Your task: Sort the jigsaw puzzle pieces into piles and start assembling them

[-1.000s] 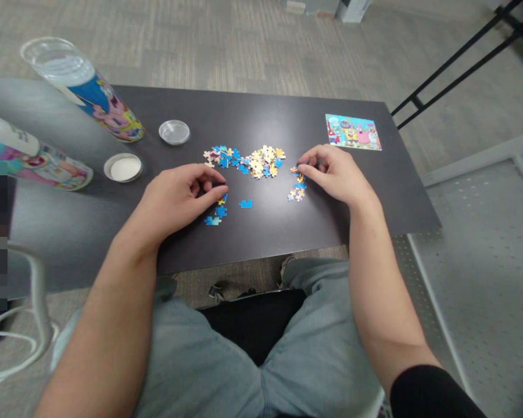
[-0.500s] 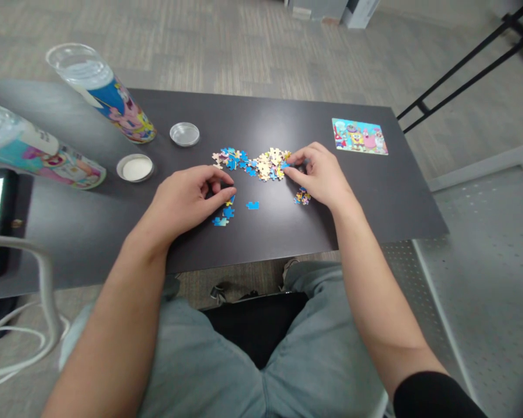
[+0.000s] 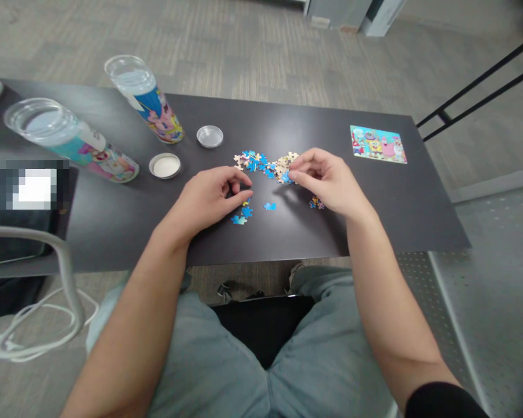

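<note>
My right hand (image 3: 325,177) is raised a little over the dark table (image 3: 387,209), casting a shadow, with a blue jigsaw piece (image 3: 287,177) pinched between thumb and fingertips. Behind it lies a heap of jigsaw pieces (image 3: 253,161), some blue, some showing pale backs. My left hand (image 3: 211,194) rests on the table, thumb and forefinger apart, beside a short column of blue pieces (image 3: 246,212) that its thumb partly hides. A single blue piece (image 3: 270,206) lies between the hands. Below my right hand sits a small multicoloured cluster of pieces (image 3: 316,202).
A cartoon picture card (image 3: 378,144) lies at the right. To the left stand two clear printed tubes, one nearer (image 3: 76,142) and one farther (image 3: 146,101). Two round lids, one clear (image 3: 210,137) and one white inside (image 3: 165,166), lie beside them. A black device (image 3: 21,226) sits far left.
My right hand has lifted off the heap with a blue jigsaw piece in its fingertips. My left hand stays by the blue column. The whole view has shifted, so things appear farther right.
</note>
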A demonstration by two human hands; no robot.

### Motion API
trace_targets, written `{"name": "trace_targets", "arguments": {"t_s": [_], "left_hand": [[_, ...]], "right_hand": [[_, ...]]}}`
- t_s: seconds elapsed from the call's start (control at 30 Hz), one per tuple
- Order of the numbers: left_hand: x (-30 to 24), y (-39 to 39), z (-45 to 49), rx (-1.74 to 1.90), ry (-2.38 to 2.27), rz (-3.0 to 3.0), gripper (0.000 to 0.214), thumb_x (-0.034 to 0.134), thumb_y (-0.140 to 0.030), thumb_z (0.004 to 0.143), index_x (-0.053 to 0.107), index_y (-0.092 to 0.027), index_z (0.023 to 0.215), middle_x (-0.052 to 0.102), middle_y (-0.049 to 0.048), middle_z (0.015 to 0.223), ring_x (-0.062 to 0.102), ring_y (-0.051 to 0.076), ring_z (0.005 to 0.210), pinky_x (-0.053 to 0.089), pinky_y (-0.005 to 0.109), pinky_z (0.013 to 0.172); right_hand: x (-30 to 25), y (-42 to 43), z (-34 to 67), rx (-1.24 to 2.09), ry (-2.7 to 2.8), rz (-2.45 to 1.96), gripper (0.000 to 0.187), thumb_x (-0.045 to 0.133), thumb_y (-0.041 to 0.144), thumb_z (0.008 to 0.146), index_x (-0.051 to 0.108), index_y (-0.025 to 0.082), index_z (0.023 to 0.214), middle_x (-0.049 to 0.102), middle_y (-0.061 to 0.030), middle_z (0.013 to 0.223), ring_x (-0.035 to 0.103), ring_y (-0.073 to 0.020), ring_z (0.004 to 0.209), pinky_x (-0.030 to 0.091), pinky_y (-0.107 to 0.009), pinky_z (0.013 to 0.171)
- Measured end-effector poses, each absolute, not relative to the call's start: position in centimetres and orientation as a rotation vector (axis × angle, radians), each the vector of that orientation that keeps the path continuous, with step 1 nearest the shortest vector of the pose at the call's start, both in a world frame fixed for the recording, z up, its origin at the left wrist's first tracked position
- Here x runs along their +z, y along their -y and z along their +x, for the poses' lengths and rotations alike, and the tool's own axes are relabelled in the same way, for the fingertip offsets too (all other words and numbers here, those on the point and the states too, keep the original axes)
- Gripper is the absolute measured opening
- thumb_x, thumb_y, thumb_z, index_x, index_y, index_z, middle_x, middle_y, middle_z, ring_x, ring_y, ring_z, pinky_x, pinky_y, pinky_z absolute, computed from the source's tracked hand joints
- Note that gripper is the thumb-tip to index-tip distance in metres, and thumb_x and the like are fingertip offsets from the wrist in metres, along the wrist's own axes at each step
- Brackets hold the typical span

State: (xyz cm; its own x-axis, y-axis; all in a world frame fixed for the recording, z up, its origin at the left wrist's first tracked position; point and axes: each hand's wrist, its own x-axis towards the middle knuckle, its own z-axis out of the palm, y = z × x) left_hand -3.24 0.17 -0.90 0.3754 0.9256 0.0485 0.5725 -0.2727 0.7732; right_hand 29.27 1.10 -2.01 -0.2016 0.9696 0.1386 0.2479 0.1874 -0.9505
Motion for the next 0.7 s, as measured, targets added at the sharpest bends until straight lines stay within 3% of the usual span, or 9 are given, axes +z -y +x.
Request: {"name": "trace_targets", "arguments": {"t_s": [0.13,0.23,0.43,0.6,0.7], "left_hand": [[-1.0,-0.2,-3.3,0.715,-1.243,1.948,0.036,0.089,-0.048,0.098,0.094,-0.022,0.123,0.077,-0.0002,0.089,0.063,0.018,0.078,0.045,0.039,0.077],[-1.0,-0.2,-3.3,0.726,-1.226,1.942,0.035,0.087,-0.047,0.099,0.094,-0.021,0.121,0.075,-0.0007,0.087,0.063,0.018,0.076,0.044,0.039,0.075],[-0.9,0.2,-3.1,0.736,-1.232,1.971,0.027,0.083,-0.043,0.104,0.093,-0.022,0.118,0.075,0.0004,0.089,0.062,0.018,0.077,0.045,0.039,0.076],[-1.0,0.7,-2.5,0.689,-1.373,2.062,0.032,0.096,-0.051,0.102,0.092,-0.026,0.122,0.080,-0.0002,0.097,0.062,0.019,0.080,0.043,0.040,0.080],[-1.1,0.6,-2.4,0.671,-1.404,2.100,0.033,0.099,-0.048,0.099,0.092,-0.027,0.124,0.082,-0.0002,0.101,0.064,0.020,0.083,0.043,0.040,0.083]], "right_hand": [[-1.2,0.3,26.5,1.164,1.804,-1.145,0.024,0.096,0.047,0.105,0.085,0.030,0.118,0.092,-0.0019,0.099,0.070,-0.0232,0.080,0.050,-0.041,0.077],[-1.0,0.7,25.2,1.214,1.898,-1.159,0.018,0.094,0.039,0.108,0.083,0.030,0.119,0.091,-0.0017,0.098,0.071,-0.0240,0.080,0.051,-0.040,0.077],[-0.1,0.1,26.6,0.825,2.001,-1.309,0.001,0.090,0.029,0.112,0.089,0.029,0.113,0.087,-0.0029,0.100,0.062,-0.0205,0.076,0.046,-0.039,0.075],[-0.1,-1.1,31.0,0.661,1.873,-1.445,0.012,0.088,0.031,0.107,0.092,0.023,0.115,0.088,-0.0042,0.100,0.050,-0.0168,0.068,0.041,-0.039,0.070],[-0.4,-1.2,32.5,0.664,1.882,-1.480,0.017,0.090,0.037,0.105,0.092,0.023,0.114,0.088,-0.0057,0.102,0.053,-0.0175,0.071,0.043,-0.039,0.072]]}}
